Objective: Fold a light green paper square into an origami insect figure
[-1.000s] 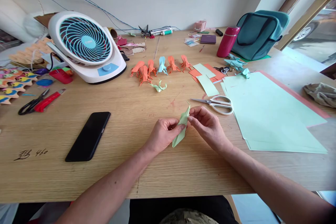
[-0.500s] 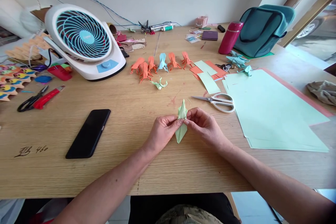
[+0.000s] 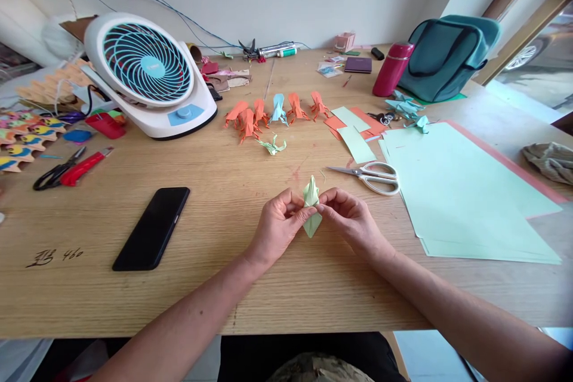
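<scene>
Both my hands pinch a small folded piece of light green paper (image 3: 311, 208) just above the wooden table (image 3: 233, 286), near its front middle. My left hand (image 3: 278, 228) grips the paper's left side with thumb and fingers closed. My right hand (image 3: 353, 218) pinches its right side, fingertips meeting the left hand's at the fold. The paper stands roughly upright with one point up and one point down.
White-handled scissors (image 3: 372, 176) lie just beyond my right hand, beside a stack of pale green sheets (image 3: 452, 191). A black phone (image 3: 151, 228) lies at left. Several orange and blue folded figures (image 3: 277, 110), a fan (image 3: 150, 74), a red bottle (image 3: 392, 69) and a teal bag (image 3: 445, 57) stand farther back.
The folded paper has turned from slanted to nearly upright and now looks shorter between my fingers. Both hands have drawn closer together around it.
</scene>
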`<act>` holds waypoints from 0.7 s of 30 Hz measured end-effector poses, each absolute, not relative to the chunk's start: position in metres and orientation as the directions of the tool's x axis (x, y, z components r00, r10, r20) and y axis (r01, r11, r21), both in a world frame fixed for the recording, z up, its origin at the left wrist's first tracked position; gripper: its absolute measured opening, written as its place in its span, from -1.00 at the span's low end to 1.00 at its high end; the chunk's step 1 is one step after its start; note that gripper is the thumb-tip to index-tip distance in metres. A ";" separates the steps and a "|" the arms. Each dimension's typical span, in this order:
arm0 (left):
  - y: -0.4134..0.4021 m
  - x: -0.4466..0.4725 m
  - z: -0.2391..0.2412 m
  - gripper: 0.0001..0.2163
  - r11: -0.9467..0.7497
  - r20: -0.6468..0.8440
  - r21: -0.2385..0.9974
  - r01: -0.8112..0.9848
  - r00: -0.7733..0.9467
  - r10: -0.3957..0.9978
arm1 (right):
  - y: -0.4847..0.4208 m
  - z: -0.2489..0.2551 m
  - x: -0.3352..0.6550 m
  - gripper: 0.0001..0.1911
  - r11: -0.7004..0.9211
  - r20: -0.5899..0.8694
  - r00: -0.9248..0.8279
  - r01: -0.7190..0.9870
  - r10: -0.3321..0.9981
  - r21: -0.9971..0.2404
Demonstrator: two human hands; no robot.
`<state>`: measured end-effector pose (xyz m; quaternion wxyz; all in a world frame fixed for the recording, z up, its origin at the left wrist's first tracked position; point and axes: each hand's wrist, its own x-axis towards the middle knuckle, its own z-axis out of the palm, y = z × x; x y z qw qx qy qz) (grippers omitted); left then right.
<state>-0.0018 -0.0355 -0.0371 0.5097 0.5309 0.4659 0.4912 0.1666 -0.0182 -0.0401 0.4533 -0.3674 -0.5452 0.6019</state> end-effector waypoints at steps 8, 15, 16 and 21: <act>-0.037 -0.002 -0.034 -0.75 -0.130 0.126 0.985 0.113 0.045 0.991 | -0.020 -0.038 0.167 -0.67 0.079 0.108 -0.271 -0.117 0.957 -0.990; -0.035 -0.004 -0.030 -0.71 -0.144 0.139 0.984 0.102 0.053 0.989 | -0.022 -0.039 0.166 -0.74 0.104 0.136 -0.295 -0.119 0.946 -0.987; -0.035 -0.003 -0.029 -0.71 -0.156 0.151 0.982 0.104 0.054 0.987 | -0.022 -0.039 0.165 -0.74 0.116 0.146 -0.284 -0.121 0.948 -0.986; -0.036 -0.002 -0.030 -0.72 -0.196 0.191 0.974 0.116 0.050 0.980 | -0.022 -0.037 0.165 -0.74 0.156 0.174 -0.257 -0.087 0.951 -0.984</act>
